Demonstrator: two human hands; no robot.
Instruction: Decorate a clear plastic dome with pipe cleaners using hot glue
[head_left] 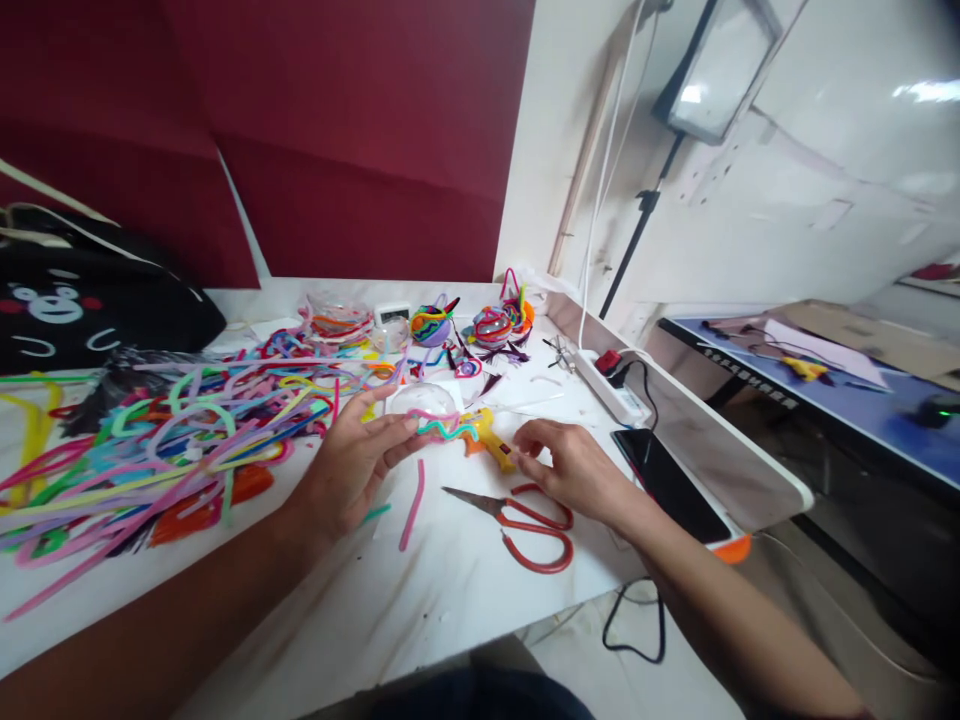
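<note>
Between the thumb and fingertips of my left hand (356, 450) is the end of a wavy teal pipe cleaner (450, 432). A wavy pink pipe cleaner (431, 415) runs along it. A clear plastic dome (421, 398) shows just behind; I cannot tell whether the fingers touch it. My right hand (566, 462) hovers with loosely curled fingers apart, beside the handle of a yellow glue gun (484, 432). Its thumb is close to the handle, and no grip on it shows. Below lie red-handled scissors (536, 530) and a short pink pipe cleaner piece (412, 508).
A heap of coloured pipe cleaners (202, 420) covers the table's left. Decorated domes (495, 325) stand at the back. To the right are a power strip (611, 385) and a phone (675, 485), near the raised table edge (705, 450). A black bag (97, 295) sits far left.
</note>
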